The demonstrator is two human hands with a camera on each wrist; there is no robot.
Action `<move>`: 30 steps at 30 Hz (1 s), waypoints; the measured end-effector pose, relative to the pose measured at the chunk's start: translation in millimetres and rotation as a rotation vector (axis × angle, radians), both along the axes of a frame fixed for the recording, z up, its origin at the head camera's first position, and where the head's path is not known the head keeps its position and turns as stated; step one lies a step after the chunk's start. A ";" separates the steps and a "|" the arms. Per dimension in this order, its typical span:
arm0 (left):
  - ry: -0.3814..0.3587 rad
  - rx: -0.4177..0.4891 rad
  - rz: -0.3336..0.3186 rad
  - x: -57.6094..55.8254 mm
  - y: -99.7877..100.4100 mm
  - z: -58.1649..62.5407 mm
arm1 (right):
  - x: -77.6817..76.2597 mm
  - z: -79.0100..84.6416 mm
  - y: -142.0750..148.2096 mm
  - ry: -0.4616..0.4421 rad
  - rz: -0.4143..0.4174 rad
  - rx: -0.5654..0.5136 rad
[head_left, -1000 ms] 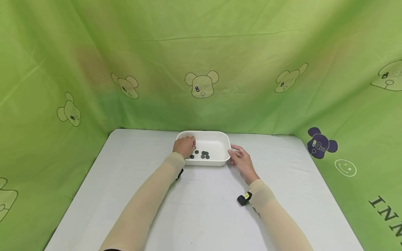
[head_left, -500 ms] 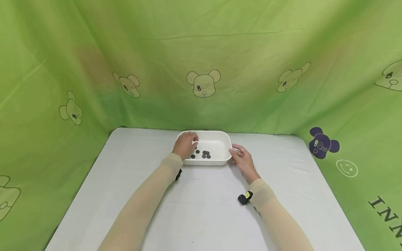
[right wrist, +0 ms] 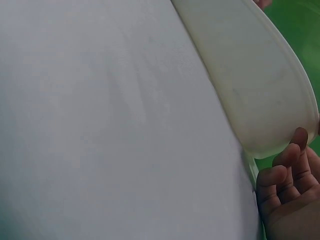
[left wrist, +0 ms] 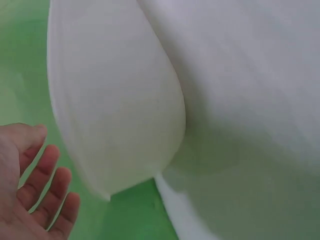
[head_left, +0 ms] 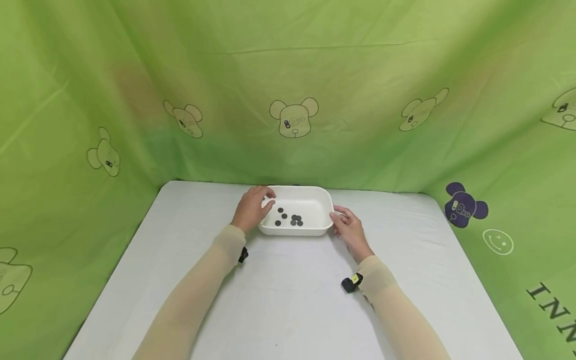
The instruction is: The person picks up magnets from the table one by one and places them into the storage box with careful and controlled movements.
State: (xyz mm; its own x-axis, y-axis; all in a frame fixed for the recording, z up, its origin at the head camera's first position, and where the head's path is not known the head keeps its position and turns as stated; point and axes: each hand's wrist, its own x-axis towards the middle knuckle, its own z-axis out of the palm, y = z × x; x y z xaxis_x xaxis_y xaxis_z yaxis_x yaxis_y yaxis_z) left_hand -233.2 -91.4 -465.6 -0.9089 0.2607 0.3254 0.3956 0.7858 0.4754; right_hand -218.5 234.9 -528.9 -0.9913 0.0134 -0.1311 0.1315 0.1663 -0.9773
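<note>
A white rectangular tray [head_left: 310, 232] stands toward the back of the table, holding several small dark round discs [head_left: 296, 220]. Most discs lie in its front left part, a few of them bunched together. My left hand [head_left: 253, 207] is over the tray's left end, thumb and fingers apart; in the left wrist view the same hand [left wrist: 40, 190] has loosely bent fingers with nothing between them. One dark disc [head_left: 263, 199] shows by its fingers. At the right end my right hand [head_left: 350, 231] holds the rim, thumb on top and fingers against the outer wall [right wrist: 280, 100].
A white cloth [head_left: 292, 295] covers the table. Green curtains [head_left: 288, 60] printed with bear heads hang close behind the tray and along both sides. Each wrist carries a small black camera, the right one [head_left: 350, 283] close above the cloth.
My left hand has opened its fingers and drawn back leftward from inside the tray, uncovering another disc. The right hand has stayed at the rim.
</note>
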 end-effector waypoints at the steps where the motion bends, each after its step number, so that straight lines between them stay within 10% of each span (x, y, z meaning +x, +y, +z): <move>1: -0.003 0.003 0.002 2.5 -3.6 0.7 | 0.0 0.0 -0.2 0.000 -0.002 0.000; 30: -0.157 -0.137 0.037 82.0 -76.5 -20.8 | 0.2 1.0 -2.2 -0.005 -0.005 0.002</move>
State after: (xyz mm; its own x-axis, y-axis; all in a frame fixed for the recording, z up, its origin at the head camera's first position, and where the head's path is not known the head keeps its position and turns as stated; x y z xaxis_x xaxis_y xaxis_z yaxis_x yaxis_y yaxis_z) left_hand -151.2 -168.0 -486.4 -0.9555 0.2578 0.1431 0.2945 0.8600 0.4168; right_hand -218.4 232.7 -527.9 -0.9905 0.0186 -0.1362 0.1374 0.1678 -0.9762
